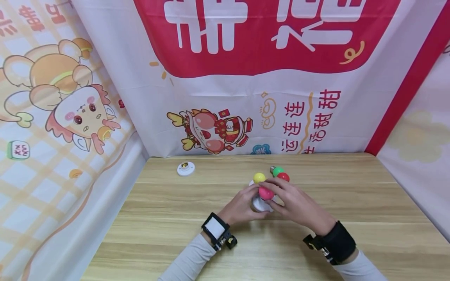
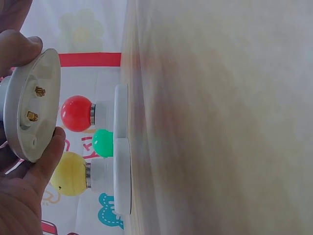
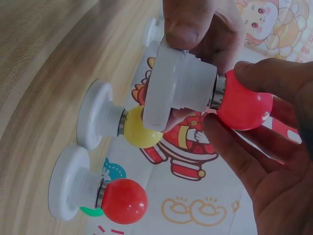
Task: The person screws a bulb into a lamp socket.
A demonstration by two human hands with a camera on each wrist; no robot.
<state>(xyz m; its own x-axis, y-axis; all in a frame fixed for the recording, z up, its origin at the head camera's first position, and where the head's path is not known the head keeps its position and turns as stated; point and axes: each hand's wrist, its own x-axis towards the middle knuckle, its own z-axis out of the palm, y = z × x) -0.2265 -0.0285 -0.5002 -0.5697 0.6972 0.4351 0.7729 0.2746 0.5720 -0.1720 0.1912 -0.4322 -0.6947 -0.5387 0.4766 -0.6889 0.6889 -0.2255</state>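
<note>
My left hand (image 1: 242,205) grips a round white lamp socket (image 3: 161,90) by the rim of its base, held up off the table. Two brass screws show on the underside of this base in the left wrist view. A pinkish-red bulb (image 3: 247,103) sits in the socket's mouth, its metal collar partly visible. My right hand (image 1: 297,203) pinches that bulb between thumb and fingers. Just beyond the hands, a yellow bulb (image 3: 142,127) and a red bulb (image 3: 124,200) stand upright in white sockets on the table.
A green bulb (image 1: 278,171) with a metal base lies behind the red one. One bare white socket (image 1: 185,168) sits at the back left of the wooden table (image 1: 168,195). Printed cloth (image 1: 218,93) hangs along the table's back and sides.
</note>
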